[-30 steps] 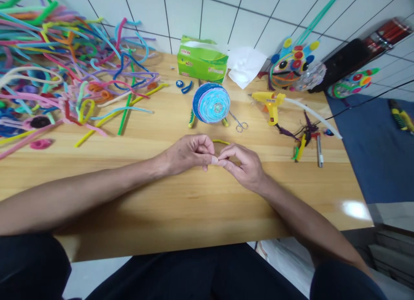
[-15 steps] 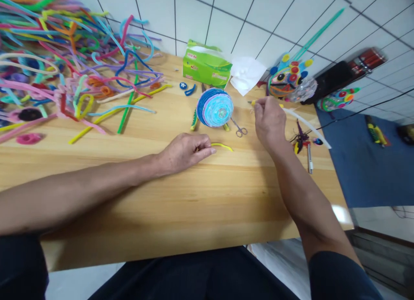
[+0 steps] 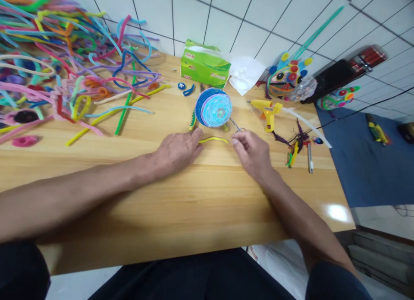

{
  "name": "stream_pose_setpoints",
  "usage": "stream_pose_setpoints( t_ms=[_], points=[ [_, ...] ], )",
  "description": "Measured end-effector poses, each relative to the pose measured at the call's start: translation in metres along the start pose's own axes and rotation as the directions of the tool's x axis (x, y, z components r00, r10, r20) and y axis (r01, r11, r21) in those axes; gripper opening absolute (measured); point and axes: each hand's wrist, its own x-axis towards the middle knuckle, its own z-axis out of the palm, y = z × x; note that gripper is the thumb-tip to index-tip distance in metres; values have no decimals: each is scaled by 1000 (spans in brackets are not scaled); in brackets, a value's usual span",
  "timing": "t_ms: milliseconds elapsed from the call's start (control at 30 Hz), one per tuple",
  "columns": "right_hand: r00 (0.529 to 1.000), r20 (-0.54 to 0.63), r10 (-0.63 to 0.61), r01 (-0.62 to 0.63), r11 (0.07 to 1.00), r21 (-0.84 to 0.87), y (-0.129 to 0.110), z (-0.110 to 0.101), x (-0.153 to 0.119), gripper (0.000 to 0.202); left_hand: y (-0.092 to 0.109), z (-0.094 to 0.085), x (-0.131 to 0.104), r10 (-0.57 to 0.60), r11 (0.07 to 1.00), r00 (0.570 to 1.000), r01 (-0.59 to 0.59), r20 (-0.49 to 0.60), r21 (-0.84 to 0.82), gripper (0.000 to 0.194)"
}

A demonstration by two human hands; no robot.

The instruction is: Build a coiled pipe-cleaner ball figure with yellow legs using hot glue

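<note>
1. Lying palm-down on the wood table [image 3: 190, 222], L hand [image 3: 177, 152] has its fingertips at the L end of a thin yellow strip [image 3: 214, 139]; can't tell if they grip it.
2. Yellow strip runs btwn the two hands, slightly bowed, nearer the person than the blue coiled round piece [image 3: 213, 108]; its R end stops just beside R hand.
3. R hand [image 3: 254, 152]: fingers curled, thumb near index, at the handle end of the scissors [image 3: 235, 124]. Handles mostly hidden, so can't tell if it's gripping them.
4. Green-yellow handles [image 3: 192, 121] poke out by the round piece's L side, close to L hand.
5. Behind the round piece: green tissue pack [image 3: 205, 67], w/ white tissue [image 3: 247, 73] to its R.
6. R of R hand: yellow glue gun [image 3: 271, 112], white glue stick [image 3: 308, 125] at its back end; slim cutter [image 3: 310, 157] nearby.
7. Far L: big tangle of multicol. fuzzy stems [image 3: 80, 62].
</note>
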Motion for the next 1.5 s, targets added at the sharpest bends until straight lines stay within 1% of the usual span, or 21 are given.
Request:
stream_pose_setpoints(
  t_ms=[67,100,133,200,233,300,367,433,467,500,567,667,767,867,933,1067,1133,1200,1267,1333,1500],
  points=[
    [997,47,-54,52,998,41,-11,6,-7,14,-5,1,2,14,1000,1000,-14,-17,7,25],
    [996,57,-75,71,996,62,-16,8,-9,15,-7,2,2,30,999,999,-30,-45,-9,23],
    [994,61,-87,82,993,84,-20,9,-11,16,-9,4,3,48,998,995,-53,-88,-47,21],
    [995,65,-72,63,989,133,-26,8,-14,19,-12,7,3,85,974,973,-127,-213,-188,15],
    [996,78,-42,28,985,168,-28,7,-15,22,-13,9,2,100,944,956,-179,-277,-276,12],
    [987,154,53,-95,955,282,-32,8,-16,26,-13,13,1,125,857,924,-284,-362,-430,10],
    [949,273,161,-271,858,436,-34,12,-16,33,-11,16,-2,158,777,910,-355,-384,-520,10],
    [896,370,246,-426,712,558,-34,18,-15,47,-7,19,-5,201,735,906,-392,-373,-553,10],
    [877,395,275,-472,648,597,-34,20,-14,53,-5,20,-7,223,726,904,-404,-365,-557,9],
    [867,402,295,-496,600,628,-32,22,-13,56,-3,21,-8,242,720,902,-414,-358,-556,10],
    [872,374,316,-490,551,676,-30,25,-12,60,-1,21,-10,270,715,901,-424,-341,-556,12],
    [889,308,338,-451,540,711,-26,23,-11,60,0,18,-10,278,695,914,-404,-296,-595,17],
    [894,275,354,-437,549,712,-24,20,-10,60,-1,15,-8,267,642,933,-358,-239,-678,17],
    [891,281,357,-441,532,723,-23,18,-10,59,-1,13,-7,262,587,951,-293,-166,-754,15],
    [886,313,342,-456,523,720,-23,18,-9,59,-1,12,-7,276,577,953,-268,-124,-772,17],
    [872,393,292,-490,538,686,-24,18,-9,58,-2,8,-7,346,602,935,-286,-80,-746,23],
    [874,387,294,-485,536,691,-22,18,-9,59,-3,5,-6,393,621,918,-308,-53,-721,28],
    [884,347,313,-465,527,711,-20,18,-9,57,-3,2,-5,433,637,901,-327,-26,-698,32],
    [890,303,342,-445,501,742,-17,17,-8,54,-3,0,-5,454,644,891,-331,-4,-689,33],
    [888,274,370,-431,460,776,-16,15,-6,51,-4,-1,-4,452,641,892,-317,10,-700,34],
    [874,267,407,-418,347,840,-15,6,1,44,-5,0,-5,425,622,904,-267,31,-736,36]
  ],
)
